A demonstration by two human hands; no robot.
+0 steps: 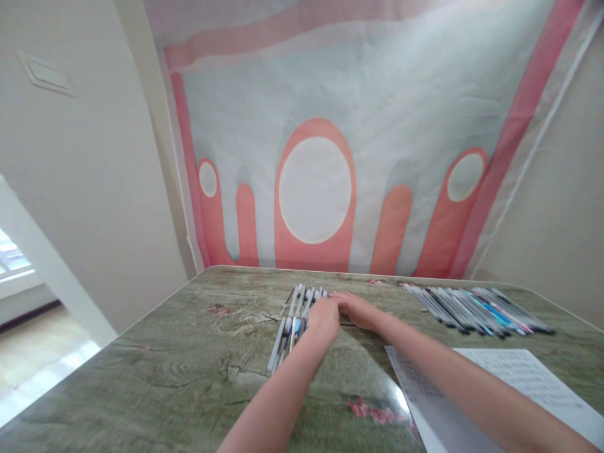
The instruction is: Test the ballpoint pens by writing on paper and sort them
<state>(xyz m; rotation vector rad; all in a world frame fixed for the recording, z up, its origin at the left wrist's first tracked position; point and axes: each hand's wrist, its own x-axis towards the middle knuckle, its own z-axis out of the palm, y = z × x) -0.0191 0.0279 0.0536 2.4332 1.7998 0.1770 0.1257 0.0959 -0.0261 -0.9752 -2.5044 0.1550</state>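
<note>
Two rows of pens and caps, mostly grey and white, lie near the middle of the wood-patterned table in the head view. The far row of pens [298, 301] slants away from me, and the near row [282, 343] includes a blue one. My left hand [324, 316] rests over the right side of these pens, its back towards me and its fingers hidden. Just right of it, my right hand [356, 305] reaches in from the right, fingers bent and together, touching or almost touching the left. Whatever is between its fingertips is hidden.
On the right of the table [179, 384] lies a row of several pens [481, 310], mostly grey and black with some blue and pink. Nearer me, a sheet of paper [523, 371] with writing lies under my right forearm. A patterned cloth [368, 82] hangs behind the table.
</note>
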